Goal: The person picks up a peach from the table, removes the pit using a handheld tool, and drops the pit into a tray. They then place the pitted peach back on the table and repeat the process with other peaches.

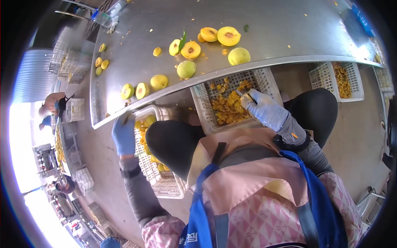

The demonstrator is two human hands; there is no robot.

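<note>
My left hand (123, 135), in a blue glove, is at the table's front left edge, beside a white crate (167, 191) of yellow-green fruit. Its fingertips are dark and smeared, so I cannot tell whether they hold anything. My right hand (268, 110), also gloved, is closed around a small knife-like tool (240, 94) with a short tip. Below it, between my knees, a white crate (202, 110) holds orange-brown fruit pieces (229, 108). Halved yellow peaches lie on the metal table, including a cut half (142, 90) close to my left hand and a round green-yellow one (186, 69).
The metal table (264, 25) spans the front, its raised lip running above my knees. More peach halves (228, 36) lie farther back. Another crate (356, 94) of scraps stands at right under the table. Stacked crates (68, 62) and a person (53, 103) are at left.
</note>
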